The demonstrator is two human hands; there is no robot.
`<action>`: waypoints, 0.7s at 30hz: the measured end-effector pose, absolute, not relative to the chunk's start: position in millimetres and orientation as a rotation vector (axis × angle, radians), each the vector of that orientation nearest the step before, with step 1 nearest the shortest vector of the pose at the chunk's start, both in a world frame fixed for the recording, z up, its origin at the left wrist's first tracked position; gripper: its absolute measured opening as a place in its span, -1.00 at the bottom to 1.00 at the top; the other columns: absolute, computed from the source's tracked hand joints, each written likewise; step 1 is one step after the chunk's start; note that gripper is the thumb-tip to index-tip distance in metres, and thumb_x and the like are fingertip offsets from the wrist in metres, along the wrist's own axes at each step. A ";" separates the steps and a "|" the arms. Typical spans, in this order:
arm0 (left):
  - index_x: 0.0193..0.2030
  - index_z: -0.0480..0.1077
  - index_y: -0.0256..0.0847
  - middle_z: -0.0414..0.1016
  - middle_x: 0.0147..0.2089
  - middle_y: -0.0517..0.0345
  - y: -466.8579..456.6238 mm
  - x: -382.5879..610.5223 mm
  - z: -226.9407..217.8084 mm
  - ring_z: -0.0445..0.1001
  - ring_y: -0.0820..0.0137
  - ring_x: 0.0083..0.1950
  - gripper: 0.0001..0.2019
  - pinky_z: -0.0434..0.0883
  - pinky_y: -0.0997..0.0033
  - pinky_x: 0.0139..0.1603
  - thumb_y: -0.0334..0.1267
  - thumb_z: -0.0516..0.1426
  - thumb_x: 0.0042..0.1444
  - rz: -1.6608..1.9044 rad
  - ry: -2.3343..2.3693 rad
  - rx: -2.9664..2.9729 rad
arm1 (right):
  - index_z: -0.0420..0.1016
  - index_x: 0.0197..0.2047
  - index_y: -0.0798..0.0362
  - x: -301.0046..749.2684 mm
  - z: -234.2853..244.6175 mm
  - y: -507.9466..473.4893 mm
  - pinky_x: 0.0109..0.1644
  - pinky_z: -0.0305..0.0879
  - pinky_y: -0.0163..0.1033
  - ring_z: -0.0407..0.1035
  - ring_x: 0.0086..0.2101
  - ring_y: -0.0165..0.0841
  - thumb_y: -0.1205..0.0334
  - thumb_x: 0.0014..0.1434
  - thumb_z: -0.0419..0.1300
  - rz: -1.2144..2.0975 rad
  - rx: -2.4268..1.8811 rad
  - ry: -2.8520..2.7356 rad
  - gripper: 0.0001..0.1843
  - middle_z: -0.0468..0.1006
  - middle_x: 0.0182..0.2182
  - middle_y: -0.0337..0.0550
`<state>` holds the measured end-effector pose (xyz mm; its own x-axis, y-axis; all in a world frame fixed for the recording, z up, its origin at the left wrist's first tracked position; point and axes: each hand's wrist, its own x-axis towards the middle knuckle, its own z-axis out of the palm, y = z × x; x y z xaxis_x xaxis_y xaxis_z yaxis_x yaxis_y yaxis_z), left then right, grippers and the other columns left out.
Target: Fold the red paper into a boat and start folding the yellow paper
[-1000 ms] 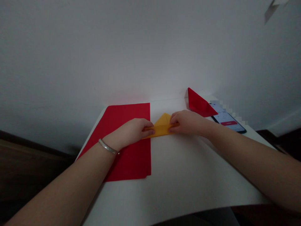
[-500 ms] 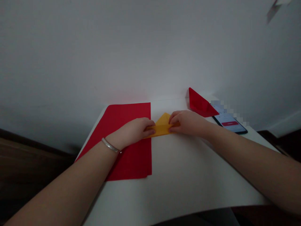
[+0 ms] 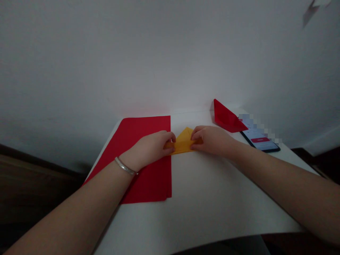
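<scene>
A folded piece of yellow paper (image 3: 183, 142), with a straight band along the front and a triangular peak behind, is held between both hands. My left hand (image 3: 155, 144) pinches its left end between thumb and fingers, above the right part of the red paper sheets (image 3: 148, 180). At the other end, my right hand (image 3: 214, 139) grips the paper the same way, fingers curled over the band. The fingers cover both ends of the fold. A silver bangle (image 3: 124, 166) circles my left wrist.
Behind my right hand a folded red paper shape (image 3: 227, 118) stands on the white table (image 3: 207, 198). Beside it lies a phone (image 3: 261, 140) with its screen lit. A pale wall (image 3: 159, 63) rises at the table's back edge.
My left fingers have shifted slightly on the left end of the yellow paper, the index finger now more bent. My right hand stays almost in place.
</scene>
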<state>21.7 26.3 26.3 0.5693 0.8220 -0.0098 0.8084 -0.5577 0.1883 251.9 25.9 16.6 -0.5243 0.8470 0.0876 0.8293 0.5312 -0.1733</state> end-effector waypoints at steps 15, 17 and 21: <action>0.21 0.27 -0.46 0.40 0.10 -0.22 -49.2 79.7 7.7 0.37 0.07 0.08 -0.49 0.38 0.09 0.09 -0.13 0.04 0.22 0.014 1.409 2.849 | 0.60 -0.27 -0.03 255.6 11.3 29.6 -0.28 0.25 -0.29 0.44 -0.28 -0.36 0.04 0.12 0.21 0.186 -1.443 -2.604 -0.78 0.56 -0.15 -0.20; 0.13 0.34 -0.41 0.42 0.00 -0.15 -47.1 77.5 10.3 0.39 0.12 0.00 -0.56 0.41 0.14 0.02 -0.12 0.05 0.22 0.003 1.413 2.813 | 0.60 -0.28 -0.04 255.4 11.6 29.4 -0.27 0.26 -0.28 0.44 -0.28 -0.36 0.04 0.12 0.21 0.193 -1.455 -2.608 -0.78 0.56 -0.14 -0.20; 0.08 0.35 -0.41 0.39 -0.04 -0.15 -45.2 75.5 12.8 0.37 0.11 -0.03 -0.57 0.42 0.13 -0.05 -0.11 0.06 0.20 0.004 1.430 2.819 | 0.60 -0.26 -0.03 255.7 13.1 29.0 -0.26 0.28 -0.26 0.45 -0.25 -0.33 0.03 0.12 0.20 0.166 -1.492 -2.605 -0.76 0.56 -0.13 -0.21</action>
